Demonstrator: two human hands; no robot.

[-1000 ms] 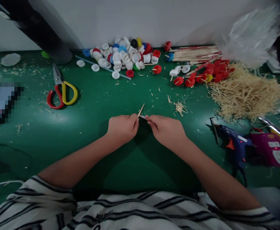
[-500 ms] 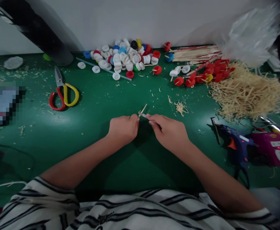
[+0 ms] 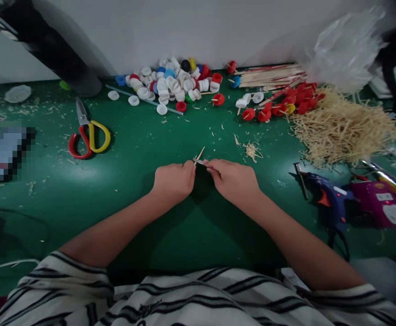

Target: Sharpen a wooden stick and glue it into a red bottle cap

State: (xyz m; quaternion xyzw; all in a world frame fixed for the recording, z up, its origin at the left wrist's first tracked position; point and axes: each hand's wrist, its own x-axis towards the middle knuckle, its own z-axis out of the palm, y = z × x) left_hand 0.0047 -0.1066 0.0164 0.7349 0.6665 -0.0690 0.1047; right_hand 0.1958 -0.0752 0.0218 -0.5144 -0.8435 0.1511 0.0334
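My left hand (image 3: 176,182) is closed around a thin wooden stick (image 3: 201,152), whose pale tip pokes out up and to the right. In my right hand (image 3: 234,179) is a small knife; its short blade (image 3: 199,162) lies across the stick just above my left thumb. Most of the knife's handle is hidden in my fingers. Both hands are close together over the green table. Beyond them lies a little heap of curled wood shavings (image 3: 252,151).
Scissors (image 3: 89,131) and a phone (image 3: 6,151) lie left. At the back are bottle caps (image 3: 170,86), wooden sticks (image 3: 269,76) and red caps on sticks (image 3: 299,99). A shavings pile (image 3: 343,124), glue gun (image 3: 333,192) and purple box (image 3: 381,203) are right.
The view has shifted slightly. My right hand and the knife blade have moved a little left, closer to my left hand; both grips stay the same.
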